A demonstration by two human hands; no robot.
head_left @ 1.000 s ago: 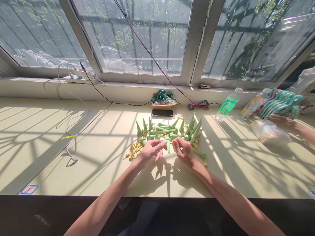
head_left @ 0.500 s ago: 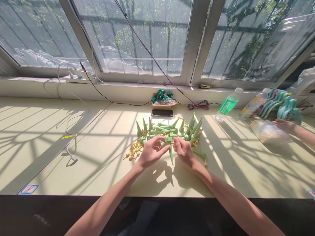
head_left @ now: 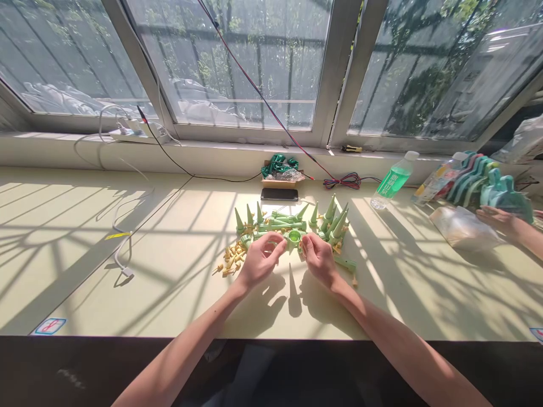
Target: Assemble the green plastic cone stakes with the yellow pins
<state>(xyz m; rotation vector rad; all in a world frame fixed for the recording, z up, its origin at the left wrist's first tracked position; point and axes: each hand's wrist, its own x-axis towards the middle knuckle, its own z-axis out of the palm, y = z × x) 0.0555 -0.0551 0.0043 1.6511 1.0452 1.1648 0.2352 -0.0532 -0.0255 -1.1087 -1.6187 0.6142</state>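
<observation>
A hollow green plastic watering spike (head_left: 294,237) is held between my hands, its round open end facing up toward me. My left hand (head_left: 263,257) has its thumb and fingers closed at the spike's left side. At its right side my right hand (head_left: 318,257) pinches a small yellow valve piece, mostly hidden by the fingers. Behind the hands lies a pile of green spikes (head_left: 288,221), some standing point up. Loose yellow valve pieces (head_left: 233,258) lie left of my left hand.
A phone (head_left: 279,194) and an open box of green material (head_left: 280,171) are behind the pile. To the right stand a green-labelled bottle (head_left: 392,181), a plastic bag (head_left: 464,227) and pastel plastic items (head_left: 504,195). Another person's hand (head_left: 503,220) touches those. A white cable (head_left: 123,249) lies left.
The spike has tilted, from its point toward me to its open end facing me. My left fingers have closed in. The other person's hand and a pastel item have shifted right.
</observation>
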